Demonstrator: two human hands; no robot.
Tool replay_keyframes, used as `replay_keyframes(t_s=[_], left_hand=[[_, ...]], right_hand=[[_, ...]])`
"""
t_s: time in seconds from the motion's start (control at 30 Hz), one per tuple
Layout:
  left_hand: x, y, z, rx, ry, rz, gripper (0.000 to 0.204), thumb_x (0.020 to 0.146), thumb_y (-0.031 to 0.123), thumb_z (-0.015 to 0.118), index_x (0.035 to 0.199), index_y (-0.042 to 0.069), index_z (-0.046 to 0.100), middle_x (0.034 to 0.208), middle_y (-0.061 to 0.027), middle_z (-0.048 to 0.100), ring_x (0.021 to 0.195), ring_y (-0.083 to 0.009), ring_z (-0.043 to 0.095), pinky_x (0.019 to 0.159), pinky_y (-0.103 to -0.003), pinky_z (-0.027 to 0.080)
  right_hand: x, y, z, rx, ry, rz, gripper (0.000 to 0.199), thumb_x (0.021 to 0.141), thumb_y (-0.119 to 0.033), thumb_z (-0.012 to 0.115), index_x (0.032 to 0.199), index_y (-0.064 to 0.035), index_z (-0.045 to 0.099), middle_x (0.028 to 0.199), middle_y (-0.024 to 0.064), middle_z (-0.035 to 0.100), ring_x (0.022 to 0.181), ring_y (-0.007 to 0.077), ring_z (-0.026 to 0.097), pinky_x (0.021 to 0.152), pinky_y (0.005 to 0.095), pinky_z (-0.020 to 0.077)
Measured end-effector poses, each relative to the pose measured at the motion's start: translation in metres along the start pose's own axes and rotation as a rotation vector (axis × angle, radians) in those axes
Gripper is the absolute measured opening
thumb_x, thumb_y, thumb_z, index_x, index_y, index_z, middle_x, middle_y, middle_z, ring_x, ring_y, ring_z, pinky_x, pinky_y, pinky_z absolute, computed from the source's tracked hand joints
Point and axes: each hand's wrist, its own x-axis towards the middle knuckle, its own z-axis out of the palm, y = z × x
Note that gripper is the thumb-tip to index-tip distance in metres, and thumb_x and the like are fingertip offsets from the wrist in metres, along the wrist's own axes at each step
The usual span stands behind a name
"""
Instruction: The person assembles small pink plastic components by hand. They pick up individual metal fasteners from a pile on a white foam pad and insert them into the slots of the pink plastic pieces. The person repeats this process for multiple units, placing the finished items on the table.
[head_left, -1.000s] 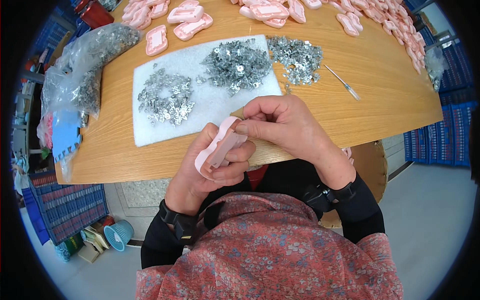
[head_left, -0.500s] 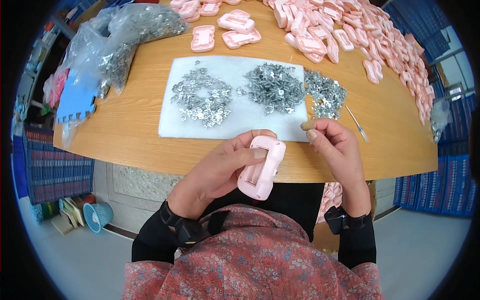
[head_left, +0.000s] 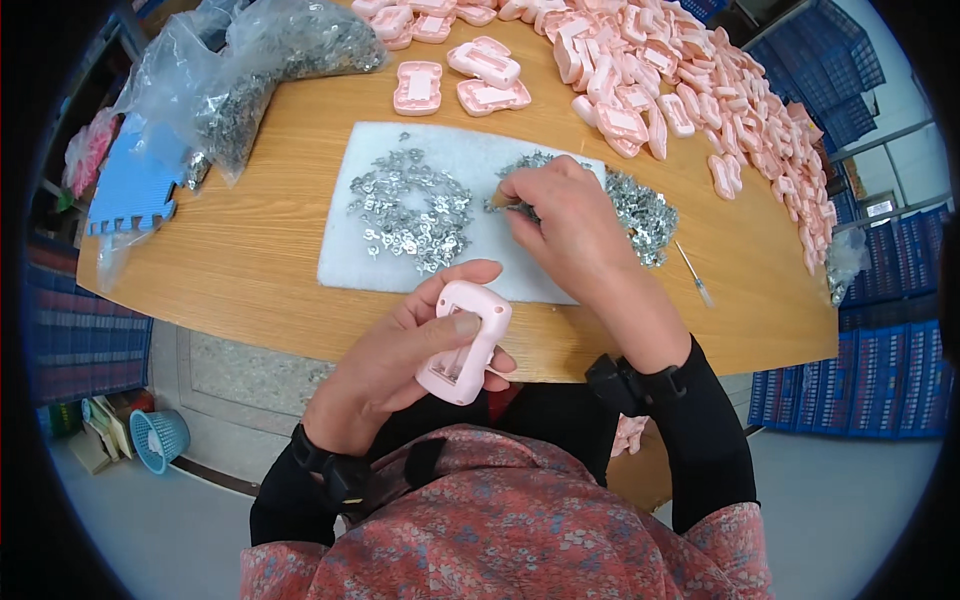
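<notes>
We see the left grip (head_left: 385, 345) closed around a pink casing (head_left: 483, 340), its thumb laid over the long slot in the face and its fingers wrapped behind. The casing is tilted, held up near the front edge of the bench (head_left: 250, 260), just short of the white pad (head_left: 342, 258). The right grip (head_left: 570, 215) is over the pad, thumb and forefinger drawn close together at the middle metal heap (head_left: 530, 160), which it partly covers; we cannot tell whether it has hold of a piece. To its left on the pad we find a looser metal heap (head_left: 415, 205), and to its right another metal pile (head_left: 645, 215), with a slim clear-handled tool (head_left: 697, 278) beside it. Many pink casings (head_left: 700, 105) lie piled along the far side
</notes>
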Motion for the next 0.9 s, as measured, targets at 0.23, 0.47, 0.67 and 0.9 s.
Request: replay_keyframes(t_s=[0.23,0.47,0.67,0.9], left_hand=[[0.001,0.008,-0.004,0.124,0.001,-0.131,0.052,0.099,0.015,0.062,0.147,0.007,0.043,0.109,-0.0081,0.066,0.091,-0.0217,0.073,0.074,-0.034,0.063],[0.004,0.005,0.000,0.136,0.028,-0.003,0.051,0.101,0.020,0.056,0.149,0.008,0.041,0.101,-0.0090,0.067,0.087,-0.0192,0.071,0.075,-0.034,0.061],[0.017,0.003,-0.002,0.074,0.026,-0.015,0.058,0.107,0.041,0.025,0.154,0.009,0.032,0.107,-0.0143,0.067,0.091,-0.0250,0.069,0.080,-0.042,0.060],[0.038,-0.010,0.017,0.073,0.034,-0.052,0.057,0.108,0.037,0.030,0.156,0.008,0.026,0.112,-0.0105,0.063,0.090,-0.0219,0.068,0.081,-0.042,0.060]], right_hand=[[0.017,-0.005,0.013,-0.114,-0.119,0.045,0.020,0.077,-0.004,0.071,0.096,-0.0082,0.068,0.090,0.0103,0.067,0.096,0.0306,0.058,0.088,0.0422,0.0477],[0.017,0.001,0.019,-0.066,0.045,0.038,0.018,0.075,-0.005,0.069,0.093,-0.0086,0.067,0.084,0.0090,0.068,0.089,0.0294,0.061,0.084,0.0404,0.0453],[-0.009,-0.016,-0.015,0.583,0.089,0.367,0.014,0.083,-0.007,0.074,0.093,-0.0045,0.065,0.081,-0.0005,0.066,0.075,0.0095,0.060,0.067,0.0257,0.0463],[-0.061,-0.023,-0.032,0.758,0.130,0.427,0.020,0.084,0.003,0.072,0.097,-0.0038,0.059,0.092,0.0012,0.067,0.086,0.0078,0.060,0.081,0.0244,0.0470]])
